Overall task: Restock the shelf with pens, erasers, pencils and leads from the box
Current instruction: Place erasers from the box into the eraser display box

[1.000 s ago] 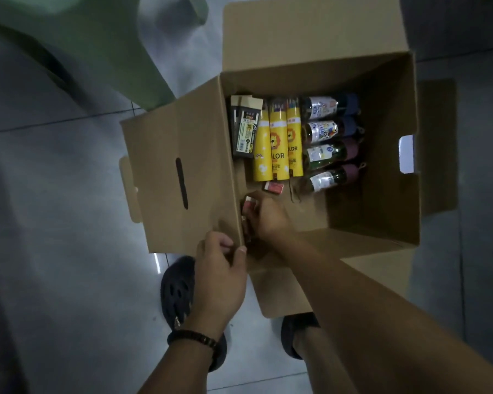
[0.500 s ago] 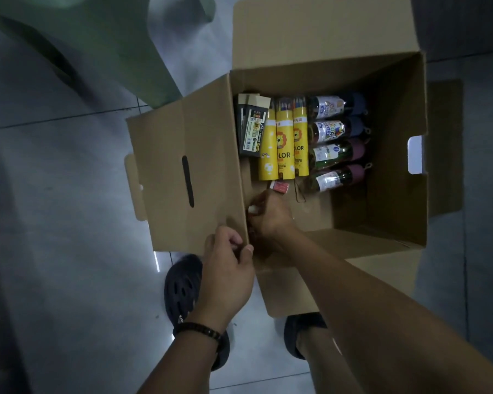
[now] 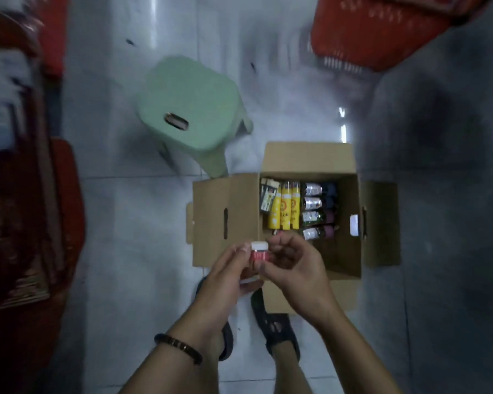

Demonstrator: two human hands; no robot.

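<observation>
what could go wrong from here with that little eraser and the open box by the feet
1. The small red-and-white eraser seems only pinched between fingertips of the left hand and the right hand, above the brown cardboard box near its front edge; a slip could send it onto the tiled floor.
2. The box's spread flaps and the pale green plastic stool sit close to the sandalled feet, so a step away might catch them.

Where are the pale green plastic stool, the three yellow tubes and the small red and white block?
pale green plastic stool [image 3: 191, 100], head view, on its seat top.
three yellow tubes [image 3: 285, 207], head view, on the middle tube's label.
small red and white block [image 3: 260, 255], head view, on its red band.
</observation>
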